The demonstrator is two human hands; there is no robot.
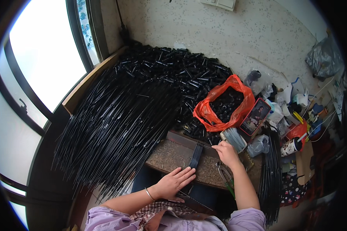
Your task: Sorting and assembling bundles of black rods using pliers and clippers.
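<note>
My left hand [173, 183] lies flat with its fingers stretched out. Its fingertips rest on the near end of a small row of thin black rods [196, 156] laid side by side on the worn work board [167, 152]. Close to the far end of that row, my right hand [226, 153] is closed in a pinch; what sits between its fingertips is too small to make out. Pliers [224, 173] with green handles lie on the board below my right wrist. A dark raised strip [177, 138] runs along the board's far edge.
Long black rods [115, 119] are heaped at left, with short black tubular parts [173, 69] behind. An orange-red plastic bag [241, 111] holds small black parts. A phone [255, 116] leans beside it, near a bundle of grey strands [234, 139]. More black rods [271, 173] hang at right.
</note>
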